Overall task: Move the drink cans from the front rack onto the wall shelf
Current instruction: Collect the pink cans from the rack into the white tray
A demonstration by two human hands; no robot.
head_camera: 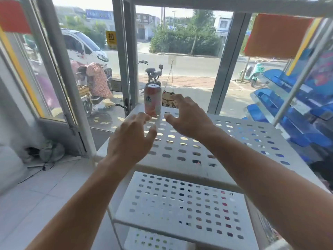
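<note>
White perforated metal makes up the front rack, which fills the centre and lower part of the frame in stacked tiers: a wide top shelf dotted with oval holes, a second shelf below it at lower centre, and the edge of a third at the bottom. Behind the rack, across the upper half of the frame, stands a glass shopfront with grey frames, looking out on a street. At the right edge, blue plastic bins sit tilted in rows; what they hold cannot be told. Both bare forearms reach in from the bottom corners over the top shelf. The left hand and the right hand have their fingers spread apart and grip nothing. One drink can, pinkish with its tab end up, stands upright at the far edge of the top shelf, just beyond the fingertips of both hands and not touched by either.
</note>
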